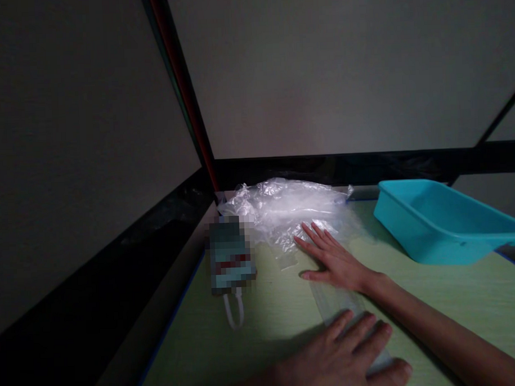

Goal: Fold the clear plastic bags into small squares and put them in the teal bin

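A thin, clear plastic bag or sheet [334, 304] lies flat on the pale green tabletop [282, 316]. Spread fingers of my right hand [334, 263] reach over its far end, close to a crumpled heap of clear plastic [283, 200]. Nearer to me, my left hand [339, 356] stretches palm down across the near part of the sheet, its fingers apart. Neither hand grips anything. Both hands cover parts of the sheet, so its full outline is hidden.
A turquoise plastic basin [436, 232] stands at the right rear of the table. On the left lies a blurred-out greenish object [230, 258] with a white loop [234, 315]. Walls [321, 72] rise behind and to the left.
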The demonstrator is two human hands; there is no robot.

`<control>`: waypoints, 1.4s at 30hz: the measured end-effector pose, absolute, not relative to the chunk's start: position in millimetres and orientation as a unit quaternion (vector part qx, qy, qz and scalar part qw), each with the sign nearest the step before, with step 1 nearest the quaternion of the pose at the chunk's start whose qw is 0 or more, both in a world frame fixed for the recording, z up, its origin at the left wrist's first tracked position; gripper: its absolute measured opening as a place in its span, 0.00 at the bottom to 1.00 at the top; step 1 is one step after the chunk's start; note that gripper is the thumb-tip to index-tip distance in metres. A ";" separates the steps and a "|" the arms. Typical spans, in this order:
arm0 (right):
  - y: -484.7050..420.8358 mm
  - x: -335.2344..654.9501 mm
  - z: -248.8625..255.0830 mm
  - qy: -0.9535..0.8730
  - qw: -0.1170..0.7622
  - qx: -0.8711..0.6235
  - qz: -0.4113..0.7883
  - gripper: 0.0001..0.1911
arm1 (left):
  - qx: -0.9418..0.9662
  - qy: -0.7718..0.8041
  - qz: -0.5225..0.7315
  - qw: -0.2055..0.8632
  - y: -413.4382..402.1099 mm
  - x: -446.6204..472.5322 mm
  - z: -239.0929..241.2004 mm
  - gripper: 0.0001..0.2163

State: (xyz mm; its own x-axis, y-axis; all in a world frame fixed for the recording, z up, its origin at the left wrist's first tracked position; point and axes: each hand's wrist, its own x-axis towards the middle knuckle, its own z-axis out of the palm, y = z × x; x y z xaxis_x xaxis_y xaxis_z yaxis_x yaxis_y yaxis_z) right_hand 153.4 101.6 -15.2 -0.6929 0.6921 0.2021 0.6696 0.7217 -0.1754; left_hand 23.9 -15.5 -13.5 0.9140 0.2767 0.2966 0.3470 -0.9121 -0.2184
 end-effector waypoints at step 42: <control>103.1 153.4 -18.0 -0.919 0.127 -0.372 0.042 0.41 | -0.974 -0.162 -0.114 0.112 -16.3 22.6 -8.7 0.17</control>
